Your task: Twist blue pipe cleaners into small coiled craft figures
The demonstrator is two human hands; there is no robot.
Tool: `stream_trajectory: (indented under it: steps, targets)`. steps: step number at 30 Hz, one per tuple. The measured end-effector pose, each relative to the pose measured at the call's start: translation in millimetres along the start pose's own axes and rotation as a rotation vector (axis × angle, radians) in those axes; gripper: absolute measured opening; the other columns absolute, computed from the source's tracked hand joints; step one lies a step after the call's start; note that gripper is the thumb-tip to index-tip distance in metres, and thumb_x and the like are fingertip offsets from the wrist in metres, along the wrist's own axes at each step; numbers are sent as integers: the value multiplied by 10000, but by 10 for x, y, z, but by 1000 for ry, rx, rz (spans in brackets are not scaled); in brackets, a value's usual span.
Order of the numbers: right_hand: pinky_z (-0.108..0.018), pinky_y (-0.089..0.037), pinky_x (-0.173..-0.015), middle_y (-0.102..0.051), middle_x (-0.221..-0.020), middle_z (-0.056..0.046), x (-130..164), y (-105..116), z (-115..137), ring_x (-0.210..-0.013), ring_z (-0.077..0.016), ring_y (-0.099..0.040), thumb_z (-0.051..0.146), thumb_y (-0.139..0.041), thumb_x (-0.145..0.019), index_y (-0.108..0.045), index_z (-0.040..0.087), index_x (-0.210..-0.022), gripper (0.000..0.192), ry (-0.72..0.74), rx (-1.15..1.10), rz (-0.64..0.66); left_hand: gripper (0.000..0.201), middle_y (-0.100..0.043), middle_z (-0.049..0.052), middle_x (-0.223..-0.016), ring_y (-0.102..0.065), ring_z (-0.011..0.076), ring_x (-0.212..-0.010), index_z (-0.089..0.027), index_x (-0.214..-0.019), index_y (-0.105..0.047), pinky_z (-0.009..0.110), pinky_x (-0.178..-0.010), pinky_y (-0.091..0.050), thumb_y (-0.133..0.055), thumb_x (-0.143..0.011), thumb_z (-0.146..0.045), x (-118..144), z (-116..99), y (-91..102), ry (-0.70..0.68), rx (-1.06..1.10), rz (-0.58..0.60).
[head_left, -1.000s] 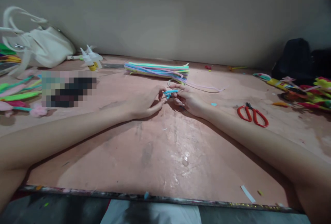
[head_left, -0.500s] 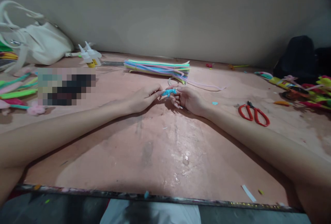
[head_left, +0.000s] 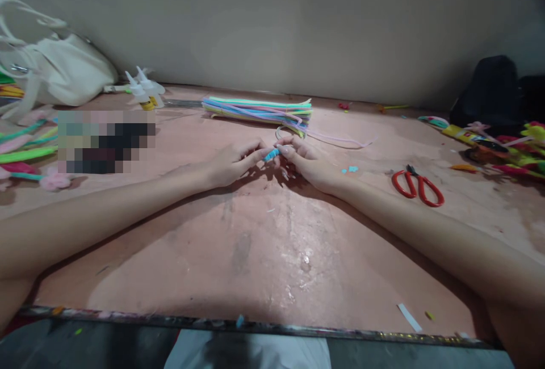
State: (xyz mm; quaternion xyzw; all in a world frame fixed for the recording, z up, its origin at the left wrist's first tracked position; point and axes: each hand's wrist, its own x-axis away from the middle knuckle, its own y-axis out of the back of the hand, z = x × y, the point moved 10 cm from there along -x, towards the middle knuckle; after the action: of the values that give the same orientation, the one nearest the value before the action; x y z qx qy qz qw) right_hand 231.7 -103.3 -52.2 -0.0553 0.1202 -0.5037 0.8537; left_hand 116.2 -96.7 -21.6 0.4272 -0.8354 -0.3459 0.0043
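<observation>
Blue and fuzzy, a small twisted piece (head_left: 271, 155) sits between the person's two hands, above the middle of the pinkish table (head_left: 204, 255). Its left end is pinched between the thumb and fingers of the left hand (head_left: 240, 162). The right hand (head_left: 315, 167) has its thumb and forefinger closed over the other end, its remaining fingers loosely curled (how tightly either hand grips, I cannot tell). Only a short blue stretch shows between the fingertips.

As for containers, two squeeze bottles (head_left: 139, 95) with pointed nozzles stand close together at the back left, yellow showing low on them; what they hold cannot be made out. Left of them slumps a white bag (head_left: 72, 71) with looped handles, its contents hidden. Behind the hands lies a bundle of pastel fuzzy stems (head_left: 255, 111); red-handled cutters (head_left: 411, 171) rest to the right.
</observation>
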Motion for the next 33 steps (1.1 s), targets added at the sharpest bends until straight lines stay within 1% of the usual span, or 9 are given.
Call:
stream_trajectory:
  steps: [3,5,11,14,17,20,24,29,33]
  targets:
    - [-189,-384,-449,-687,-787,54,5,0,3,-511,-70,-505,498,-709,-1038,-530,241,-1131,326,6,74,-1,456,-730,39,-840,-625,157,-734,-181,-960,-682,266,-689,-455,-507,-1088,-583,-3,-41,11,-39,-78,2]
    - [-191,-354,-455,-680,-771,61,12,-7,35,-517,-72,-490,516,-681,-1056,-529,243,-1153,327,35,119,8,443,-695,31,-816,-613,161,-759,-182,-877,-662,274,-716,-458,-526,-1079,-552,-18,-45,25,-34,-73,-17]
    - [-206,-333,-502,-621,-733,73,46,-81,236,-553,-76,-437,496,-646,-1085,-536,227,-1169,302,189,274,89,463,-506,-25,-695,-466,129,-640,-208,-779,-545,270,-622,-421,-642,-1022,-590,-35,29,-101,99,293,-15]
    - [-218,-313,-482,-608,-743,70,40,-63,213,-540,-80,-426,484,-659,-1075,-536,237,-1150,286,144,217,77,490,-518,-19,-710,-468,129,-653,-208,-776,-539,270,-621,-423,-663,-1005,-623,-29,14,-128,99,345,-24]
    - [-222,-273,-449,-589,-735,68,33,-14,91,-527,-86,-444,472,-699,-1044,-558,249,-1152,286,33,106,21,534,-546,2,-742,-492,139,-694,-200,-764,-541,277,-647,-428,-642,-1008,-664,-29,-20,-70,69,235,-66]
    - [-212,-336,-470,-661,-815,50,43,-55,-14,-561,-92,-513,447,-781,-991,-555,277,-1170,335,-44,6,44,581,-543,8,-741,-504,145,-693,-196,-769,-547,285,-645,-433,-620,-1005,-722,-37,-36,-76,71,209,-55]
    - [-203,-455,-541,-712,-885,50,56,-81,-9,-614,-92,-584,378,-776,-1004,-543,297,-1184,306,-44,-35,51,609,-511,-9,-677,-432,131,-580,-201,-823,-604,293,-552,-384,-613,-984,-788,-55,-54,-178,76,406,11]
    - [-213,-486,-558,-723,-906,41,57,-74,-12,-624,-98,-601,375,-754,-1018,-529,294,-1181,289,-49,-41,46,596,-507,-12,-650,-356,103,-531,-197,-784,-594,274,-488,-275,-677,-956,-762,-57,35,-176,125,433,2]
    - [-221,-480,-567,-725,-917,35,61,-87,0,-630,-104,-596,396,-730,-1036,-519,297,-1182,275,-16,-13,68,559,-454,-36,-619,-350,98,-521,-203,-786,-556,261,-491,-263,-655,-991,-714,-38,86,-168,161,396,13]
